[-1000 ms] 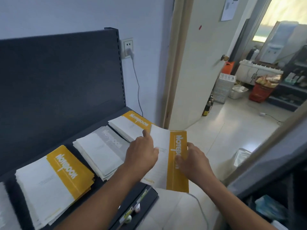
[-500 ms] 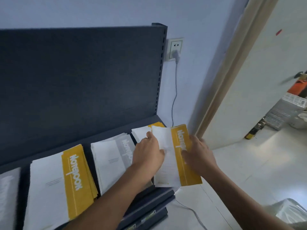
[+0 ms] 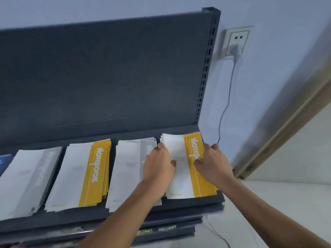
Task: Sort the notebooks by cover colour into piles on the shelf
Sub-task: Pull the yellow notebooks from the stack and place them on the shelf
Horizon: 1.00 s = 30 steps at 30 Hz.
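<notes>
a: how do things stand, starting farthest from the slotted post (image 3: 206, 68)?

b: farthest from the post, at the frame's edge, there's a sliver of a blue notebook (image 3: 4, 161) on the shelf (image 3: 125, 214). next toward the post comes a grey pile (image 3: 30, 178), then a yellow pile (image 3: 84, 172), slightly fanned, then a second grey pile (image 3: 129, 169). at the post's foot lies the end yellow pile (image 3: 188, 163).

a: and the hands?

b: both are on the end yellow pile. the left hand (image 3: 158, 165) sits at the edge away from the post, fingers curled down over that edge and thumb on the white cover, so it pinches the top of the stack. the right hand (image 3: 213, 163) lies over the yellow band on the post side, thumb on the cover. its fingers hide the edge, so i cannot tell whether they hook round it or only press.

a: how far along, then?

b: well along, i'd judge. every pile shows a single colour on top. the step in hand looks like squaring the top yellow notebook onto its stack. what may be left: two grey and two yellow piles sit apart, so merging could follow if one pile per colour is wanted. lower notebooks are hidden, and anything beyond the blue one is out of frame.
</notes>
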{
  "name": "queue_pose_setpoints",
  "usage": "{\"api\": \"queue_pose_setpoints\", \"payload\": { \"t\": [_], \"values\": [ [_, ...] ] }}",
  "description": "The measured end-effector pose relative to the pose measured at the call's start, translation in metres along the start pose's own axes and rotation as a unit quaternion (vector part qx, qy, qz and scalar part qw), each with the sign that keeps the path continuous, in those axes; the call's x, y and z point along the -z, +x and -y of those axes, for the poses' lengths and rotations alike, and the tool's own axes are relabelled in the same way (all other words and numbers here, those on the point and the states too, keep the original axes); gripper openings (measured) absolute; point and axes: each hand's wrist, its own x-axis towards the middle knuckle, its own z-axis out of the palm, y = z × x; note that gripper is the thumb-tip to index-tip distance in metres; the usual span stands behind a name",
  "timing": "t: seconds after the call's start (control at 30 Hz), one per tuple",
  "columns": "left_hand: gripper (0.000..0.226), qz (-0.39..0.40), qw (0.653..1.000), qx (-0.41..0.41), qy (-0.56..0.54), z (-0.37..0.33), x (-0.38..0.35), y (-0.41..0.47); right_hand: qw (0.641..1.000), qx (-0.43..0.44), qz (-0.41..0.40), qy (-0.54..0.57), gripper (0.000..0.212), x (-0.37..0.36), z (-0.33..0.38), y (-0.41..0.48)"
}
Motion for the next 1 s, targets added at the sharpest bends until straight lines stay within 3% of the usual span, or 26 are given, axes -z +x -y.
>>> {"api": "queue_pose_setpoints", "payload": {
  "t": [0.27, 0.57, 0.73, 1.0],
  "values": [
    [0.041, -0.033, 0.995, 0.013, 0.088, -0.008, -0.016, -0.015, 0.998, 0.05, 0.0, -0.026, 0.027, -0.013, -0.016, 0.002],
    [0.04, -0.071, 0.995, 0.012, 0.068, -0.007, -0.004, -0.019, 0.994, 0.101, -0.031, -0.04, 0.04, -0.004, -0.009, 0.005],
    [0.037, -0.061, 0.998, 0.004, 0.027, 0.012, 0.018, -0.02, 0.985, 0.167, -0.041, -0.013, 0.042, -0.003, 0.016, 0.002],
    [0.03, -0.081, 0.992, 0.094, 0.02, 0.086, 0.063, -0.044, 0.955, 0.296, 0.025, 0.005, 0.043, -0.033, 0.107, -0.015]
  ]
}}
